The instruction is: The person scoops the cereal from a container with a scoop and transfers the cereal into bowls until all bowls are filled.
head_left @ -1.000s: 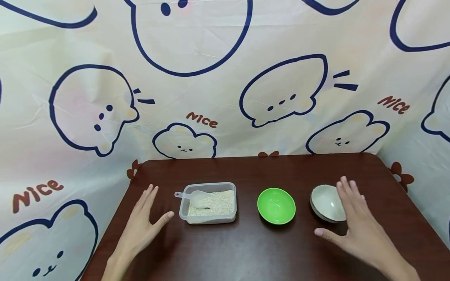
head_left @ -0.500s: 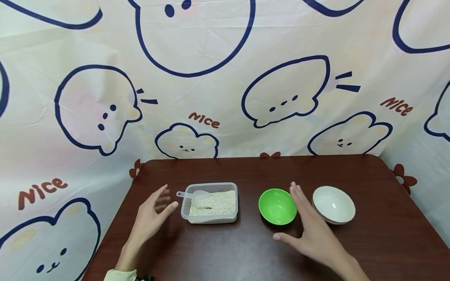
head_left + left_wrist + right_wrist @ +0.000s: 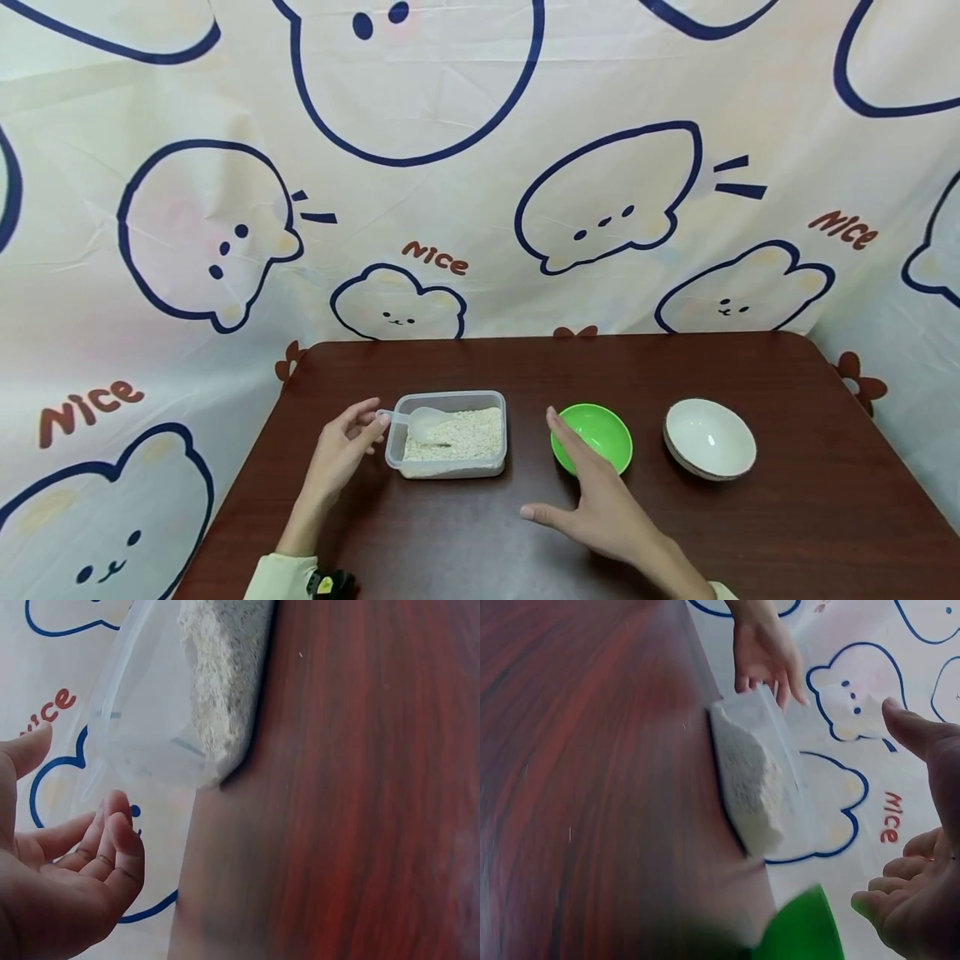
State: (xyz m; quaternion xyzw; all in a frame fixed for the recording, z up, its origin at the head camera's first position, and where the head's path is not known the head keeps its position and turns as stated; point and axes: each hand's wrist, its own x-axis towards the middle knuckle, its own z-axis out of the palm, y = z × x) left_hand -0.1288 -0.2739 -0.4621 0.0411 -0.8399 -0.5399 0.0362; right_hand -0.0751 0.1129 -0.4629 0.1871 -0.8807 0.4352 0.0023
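A clear plastic container (image 3: pixel 491 468) holds a pale, flour-like powder (image 3: pixel 472 433), also visible in the left wrist view. A translucent white scoop (image 3: pixel 427 423) lies on the powder, its handle sticking out over the container's left rim. My left hand (image 3: pixel 341 450) is at the handle's end, its fingers bent loosely; in the left wrist view a gap shows between thumb and fingertips. My right hand (image 3: pixel 600 500) hovers over the front left of a green bowl (image 3: pixel 603 433), hiding part of it. Its thumb and fingers are spread and hold nothing.
A white bowl (image 3: pixel 711 437) stands on the brown table (image 3: pixel 450 542) to the right of the green one. Behind the table hangs a cloth (image 3: pixel 480 208) with cartoon drawings. A dark band (image 3: pixel 330 583) is on my left wrist.
My left hand has moved right and up to the scoop's handle, its fingers bending. From beside the white bowl, my right hand has swept left to the green bowl. Container and bowls stay put.
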